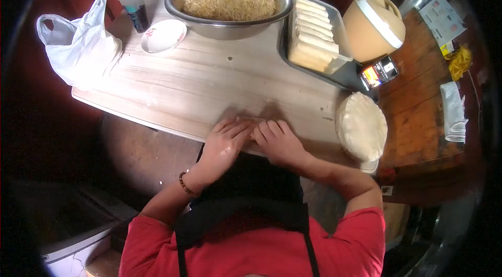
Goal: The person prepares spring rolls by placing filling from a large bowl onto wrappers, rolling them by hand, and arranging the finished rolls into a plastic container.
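At the front edge of the pale wooden table (172, 94), my left hand (225, 143) and my right hand (277, 138) are side by side, fingers bent and close together. Something thin and light shows just beyond the fingertips, mostly hidden by them; I cannot make out what it is. To the right of my right hand lies a stack of round, pale wrappers (362, 126). Farther back, a clear plastic box (342, 41) holds several pale rolls (315, 31) in a row. A large steel bowl (230, 28) at the back is heaped with bean sprouts (230, 2).
A white plastic bag (78, 49), a cup of dark liquid (137, 13) and a small white dish (163, 36) stand at the left. Beyond the box on the right are a dark tray (298, 66), an orange cooler (374, 28), a lit phone (379, 73) and a folded cloth (453, 112).
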A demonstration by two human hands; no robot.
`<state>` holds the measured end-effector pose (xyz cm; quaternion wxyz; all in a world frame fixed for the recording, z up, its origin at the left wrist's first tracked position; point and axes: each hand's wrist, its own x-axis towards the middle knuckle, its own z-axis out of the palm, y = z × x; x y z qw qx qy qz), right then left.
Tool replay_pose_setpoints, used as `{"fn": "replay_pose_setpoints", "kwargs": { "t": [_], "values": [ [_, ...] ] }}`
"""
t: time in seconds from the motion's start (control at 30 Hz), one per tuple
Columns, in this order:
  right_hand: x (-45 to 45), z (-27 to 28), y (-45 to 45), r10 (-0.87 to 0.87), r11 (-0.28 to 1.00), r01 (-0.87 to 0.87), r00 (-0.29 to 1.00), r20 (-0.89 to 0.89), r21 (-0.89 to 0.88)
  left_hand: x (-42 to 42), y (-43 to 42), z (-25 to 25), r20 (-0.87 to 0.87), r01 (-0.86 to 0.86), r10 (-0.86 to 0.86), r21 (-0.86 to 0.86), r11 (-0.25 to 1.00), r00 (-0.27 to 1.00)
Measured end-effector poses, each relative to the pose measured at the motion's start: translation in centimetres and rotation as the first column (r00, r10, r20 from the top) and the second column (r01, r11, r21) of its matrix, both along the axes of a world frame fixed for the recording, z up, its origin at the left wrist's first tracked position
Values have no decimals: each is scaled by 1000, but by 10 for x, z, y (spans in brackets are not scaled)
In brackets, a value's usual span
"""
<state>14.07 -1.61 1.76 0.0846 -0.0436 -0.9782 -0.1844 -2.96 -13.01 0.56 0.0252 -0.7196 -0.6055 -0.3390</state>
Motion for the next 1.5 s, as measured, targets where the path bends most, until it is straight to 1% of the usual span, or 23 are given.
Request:
{"fn": "replay_pose_setpoints", "kwargs": {
  "t": [0.03,0.1,0.13,0.2,0.27,0.3,0.37,0.5,0.57,0.63,0.7,0.73,0.8,0.83,0.87,0.9,0.97,1.0,1.07,1.1,1.17,1.43,1.5],
  "values": [
    [6,-4,-8,-2,1000,2,1000,-1,-6,1,-1,2,-5,2,-2,-1,1000,1000],
    [13,-9,-21,-108,986,81,976,-187,-146,1,0,4,-9,4,-4,-7,1000,1000],
    [12,-10,-21,-109,985,81,977,-185,-153,2,1,4,-18,-21,21,-49,999,1000],
    [11,-10,-23,-208,934,136,958,-195,-332,6,6,1,-28,-44,41,-100,994,999],
    [4,-10,-17,-227,928,156,957,-180,-340,9,14,-6,-191,-170,163,-18,985,968],
    [0,-10,-12,-241,924,173,956,-166,-341,8,18,-7,-194,-165,158,-23,986,968],
    [-8,-18,-1,-260,906,177,949,-177,-384,3,29,-7,-295,-229,212,-21,973,932],
    [-17,-22,10,-293,854,173,939,-179,-490,-3,41,-11,-254,-248,221,-78,966,942],
    [-18,-24,11,-296,852,170,937,-188,-495,-4,44,-15,-209,-250,234,-49,967,949],
    [-17,-27,13,-301,852,170,933,-198,-495,-3,45,-14,-202,-251,235,-56,966,951],
    [-15,-34,17,-280,907,231,955,-96,-353,-3,46,-15,-196,-245,230,-51,968,953],
    [-15,-36,19,-294,906,245,951,-98,-344,-3,45,-17,-210,-257,239,-63,964,948],
    [-15,-37,20,-254,814,153,961,-106,-560,-1,46,-17,-213,-236,218,-61,970,952],
    [-14,-33,19,-279,818,180,955,-104,-547,0,44,-13,-202,-255,226,-130,958,953],
    [-14,-27,17,-280,778,177,957,-81,-602,1,44,-12,-193,-273,236,-199,941,952],
    [-14,-24,15,-274,735,169,960,-59,-657,2,45,-14,-185,-253,218,-190,949,958],
    [-14,-22,14,-294,723,162,952,-87,-672,2,45,-17,-269,-301,241,-211,930,933],
    [-14,-21,14,-297,708,136,948,-118,-693,1,46,-18,-267,-290,232,-206,935,936],
    [-15,-17,13,-305,712,147,946,-113,-687,1,46,-18,-304,-298,228,-209,931,925],
    [-14,-16,13,-303,712,152,947,-106,-685,2,47,-18,-304,-294,224,-207,933,926],
    [-13,-18,13,-301,719,146,947,-115,-679,3,47,-16,-265,-292,260,-87,953,929],
    [-13,-22,12,-286,736,127,949,-135,-665,4,46,-13,-257,-292,262,-88,952,930],
    [-14,-20,12,-295,708,149,951,-96,-691,4,45,-12,-258,-302,271,-89,949,927]
  ]
}}
